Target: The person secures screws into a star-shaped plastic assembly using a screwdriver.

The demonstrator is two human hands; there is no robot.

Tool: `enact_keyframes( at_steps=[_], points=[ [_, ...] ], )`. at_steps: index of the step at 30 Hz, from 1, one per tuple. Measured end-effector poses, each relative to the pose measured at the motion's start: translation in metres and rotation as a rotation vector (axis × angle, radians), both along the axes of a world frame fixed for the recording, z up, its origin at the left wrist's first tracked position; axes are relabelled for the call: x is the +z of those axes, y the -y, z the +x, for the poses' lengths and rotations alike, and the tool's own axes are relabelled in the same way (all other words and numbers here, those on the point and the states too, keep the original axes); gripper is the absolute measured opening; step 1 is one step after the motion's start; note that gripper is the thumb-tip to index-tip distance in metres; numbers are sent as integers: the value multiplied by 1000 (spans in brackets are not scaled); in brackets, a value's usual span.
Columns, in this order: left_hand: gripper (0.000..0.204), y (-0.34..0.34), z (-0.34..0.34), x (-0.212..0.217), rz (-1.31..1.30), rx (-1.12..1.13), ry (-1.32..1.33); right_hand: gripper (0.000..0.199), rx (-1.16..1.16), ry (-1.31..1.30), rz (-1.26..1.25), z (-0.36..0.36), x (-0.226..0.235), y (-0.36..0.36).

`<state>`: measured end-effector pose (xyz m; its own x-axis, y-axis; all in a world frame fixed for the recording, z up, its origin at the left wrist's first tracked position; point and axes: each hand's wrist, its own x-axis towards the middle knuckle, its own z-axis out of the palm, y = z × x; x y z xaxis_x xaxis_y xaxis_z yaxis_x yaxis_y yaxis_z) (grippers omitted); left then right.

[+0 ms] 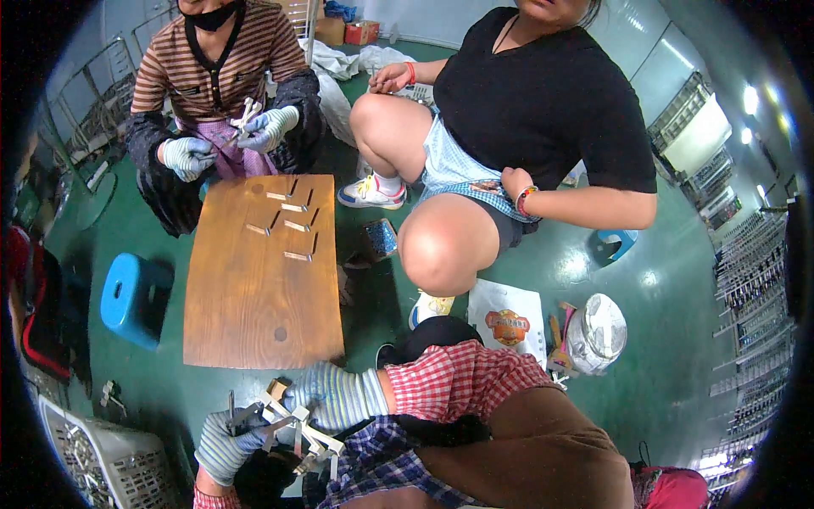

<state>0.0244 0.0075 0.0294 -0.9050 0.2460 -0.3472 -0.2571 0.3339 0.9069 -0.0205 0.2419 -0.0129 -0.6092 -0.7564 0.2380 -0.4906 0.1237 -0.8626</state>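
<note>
Both my hands wear striped knit gloves and meet below the near edge of a wooden table. My left hand [227, 445] has its fingers closed on a dark grey metal strip [246, 414]. My right hand [337, 397] is closed round a cluster of pale, jointed metal brackets [303, 431], whose arms stick out below the fingers toward my lap. A small tan block-like piece [276, 389] shows by the right fingertips. Where the strip and the brackets meet is partly hidden by the gloves. On the wooden table [254, 314] lie several small flat metal strips [297, 226], each with a thin dark upright part.
Across the table a gloved person handles a similar pale bracket [248, 117]. A second person in black sits at the right. A blue stool [131, 301] stands left, a white basket of metal parts [110, 458] lower left, a white bucket [599, 335] right.
</note>
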Motion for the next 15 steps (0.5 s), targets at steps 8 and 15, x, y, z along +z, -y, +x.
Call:
enact_keyframes(
  at_steps=[8,15],
  points=[
    [32,-3,0,2,33,29,67,11,5,-156,32,-3,3,-1],
    [34,-3,-1,4,2,20,-17,14,-13,-104,-100,-1,-4,3]
  ],
)
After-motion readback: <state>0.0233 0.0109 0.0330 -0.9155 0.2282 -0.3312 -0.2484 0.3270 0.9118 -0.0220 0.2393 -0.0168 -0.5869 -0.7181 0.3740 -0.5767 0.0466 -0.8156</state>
